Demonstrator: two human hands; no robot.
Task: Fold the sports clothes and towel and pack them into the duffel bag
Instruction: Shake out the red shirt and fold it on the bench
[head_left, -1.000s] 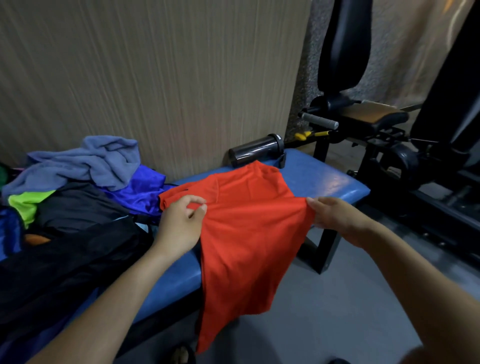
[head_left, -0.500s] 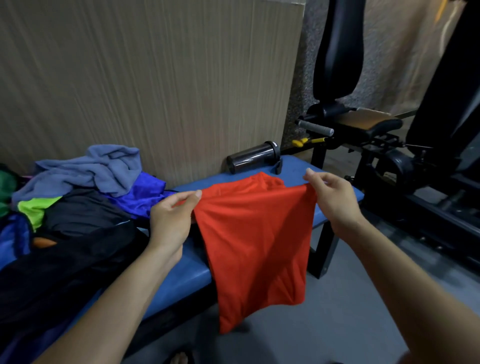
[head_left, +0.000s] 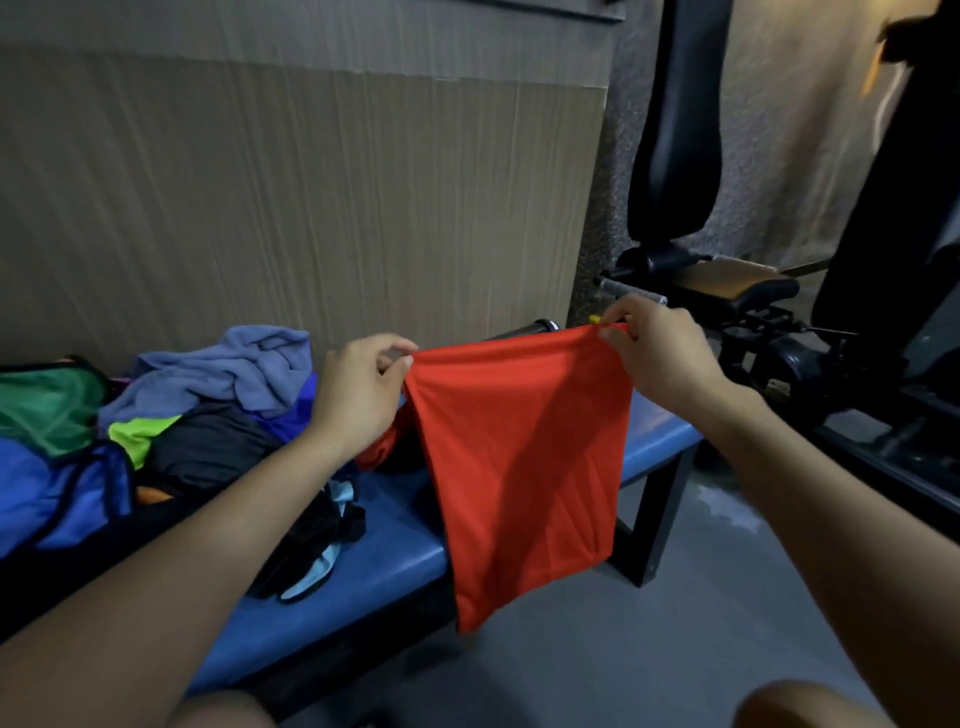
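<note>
Blue bench (head_left: 655, 447), gym machine (head_left: 675, 130) behind.

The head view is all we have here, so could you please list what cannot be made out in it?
- Dark bottle: mostly hidden behind the red garment that the left hand and right hand pinch.
- Blue bench top behind the garment: hidden.
- Duffel bag: cannot be told apart in the clothes pile, which the left edge cuts off.
- Red garment's type: folded over, unclear.
</note>
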